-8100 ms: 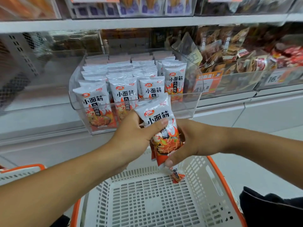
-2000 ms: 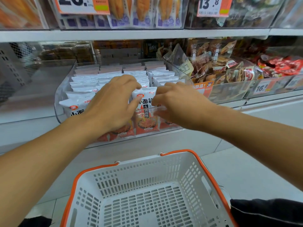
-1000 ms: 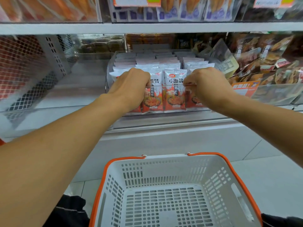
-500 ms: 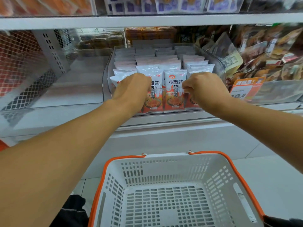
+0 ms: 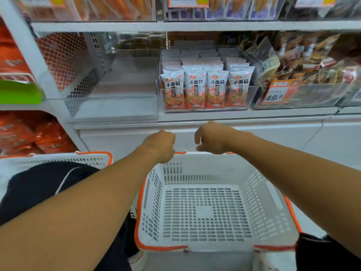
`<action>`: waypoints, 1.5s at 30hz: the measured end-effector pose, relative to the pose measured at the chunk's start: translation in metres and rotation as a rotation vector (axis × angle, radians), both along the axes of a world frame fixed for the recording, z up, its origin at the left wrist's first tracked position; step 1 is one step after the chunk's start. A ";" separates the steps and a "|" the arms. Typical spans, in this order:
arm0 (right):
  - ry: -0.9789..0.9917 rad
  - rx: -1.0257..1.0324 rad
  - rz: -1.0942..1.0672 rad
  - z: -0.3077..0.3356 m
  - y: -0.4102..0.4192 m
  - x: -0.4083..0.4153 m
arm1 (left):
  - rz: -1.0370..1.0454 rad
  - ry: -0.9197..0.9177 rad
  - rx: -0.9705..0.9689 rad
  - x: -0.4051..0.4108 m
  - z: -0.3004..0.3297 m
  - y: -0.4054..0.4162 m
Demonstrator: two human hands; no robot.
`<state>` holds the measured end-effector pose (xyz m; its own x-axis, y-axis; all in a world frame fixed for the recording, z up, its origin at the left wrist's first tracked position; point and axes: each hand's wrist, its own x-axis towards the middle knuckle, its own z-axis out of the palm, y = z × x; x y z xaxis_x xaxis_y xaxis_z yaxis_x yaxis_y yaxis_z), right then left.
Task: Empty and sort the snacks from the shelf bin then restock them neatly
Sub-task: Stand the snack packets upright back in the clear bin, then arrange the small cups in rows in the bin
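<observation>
The shelf [image 5: 195, 26] runs across the whole scene, white and long. Below it sits the white basket [image 5: 203, 173] with its orange rim, slotted floor bare. Up on the shelf, the clear shelf bin [image 5: 252, 94] stands full: snack packets [image 5: 195, 89] in four tidy rows, upright, faces forward, white tops with black characters and red-orange flame print below, the rows running back toward the rear of the bin. Just right of it, a neighbouring bin carries an orange price tag [image 5: 279, 92] reading 49.8. Both arms stretch out over the basket's far rim, well below the bin. The left hand [image 5: 161, 143] has its fingers curled under, a closed grip with nothing visible in it. The right hand [image 5: 211, 138] hangs with fingers loosely bent downward, grip slack, holding nothing.
</observation>
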<state>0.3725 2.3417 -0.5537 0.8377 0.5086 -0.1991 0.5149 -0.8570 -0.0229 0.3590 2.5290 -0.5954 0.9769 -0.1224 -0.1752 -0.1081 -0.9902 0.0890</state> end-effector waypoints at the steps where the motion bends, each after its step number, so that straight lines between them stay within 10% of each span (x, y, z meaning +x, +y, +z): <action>1: 0.096 -0.058 0.053 -0.008 0.011 -0.009 | 0.056 0.053 -0.009 -0.013 -0.011 0.007; 11: 0.252 0.057 0.185 -0.103 0.068 -0.029 | 0.432 0.245 -0.259 -0.087 -0.090 0.086; 21: 0.631 0.800 -0.601 -0.196 0.135 0.003 | 0.448 0.241 -0.718 -0.106 -0.166 0.105; 39: 0.305 0.357 -0.600 -0.193 0.016 0.041 | 0.184 0.293 -0.787 -0.054 -0.167 -0.051; 45: 0.045 -0.067 -0.582 -0.173 -0.004 0.019 | 0.222 0.199 -0.618 -0.049 -0.147 -0.015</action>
